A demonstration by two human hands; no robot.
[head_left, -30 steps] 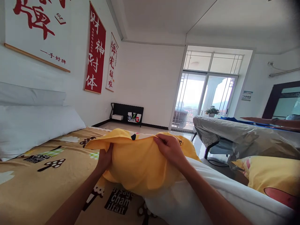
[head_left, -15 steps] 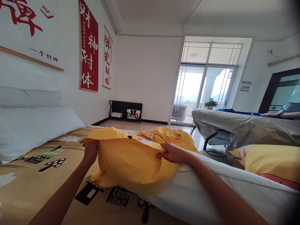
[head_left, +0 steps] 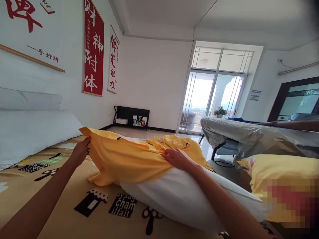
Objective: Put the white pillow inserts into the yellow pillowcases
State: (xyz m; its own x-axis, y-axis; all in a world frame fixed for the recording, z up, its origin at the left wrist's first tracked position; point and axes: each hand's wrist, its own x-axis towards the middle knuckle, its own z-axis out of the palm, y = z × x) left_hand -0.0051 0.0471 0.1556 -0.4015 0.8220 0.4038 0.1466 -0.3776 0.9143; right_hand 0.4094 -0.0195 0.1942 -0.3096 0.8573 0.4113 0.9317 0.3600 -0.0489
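Yellow cover (head_left: 129,159) held spread over the end of a white pillow (head_left: 171,199)

Head view: a person's left hand (head_left: 81,153) grips a corner of the cover, out to the left of the white pillow. The right hand (head_left: 179,159) is closed on the cover's edge, above the pillow. Compared with half a second ago, the left hand has moved farther left, the cloth is drawn out longer and flatter, and more of the pillow shows on the near side.

The cover hides the pillow's far end, and the right forearm crosses in front of its side. Beyond the pillow lies bunched yellow fabric (head_left: 185,143); whether it joins the cover cannot be told. Beneath is a tan patterned bedsheet (head_left: 59,202). Left of the pillow, by the wall, lies a plump pillow (head_left: 35,132). To its right is a yellow cushion (head_left: 281,169), partly blurred out. Beyond it, on the right, stand a chair (head_left: 224,151) and a plastic-draped table (head_left: 234,127), with another person's forearm (head_left: 294,125) over it. Farthest beyond is a low black shelf (head_left: 129,114).
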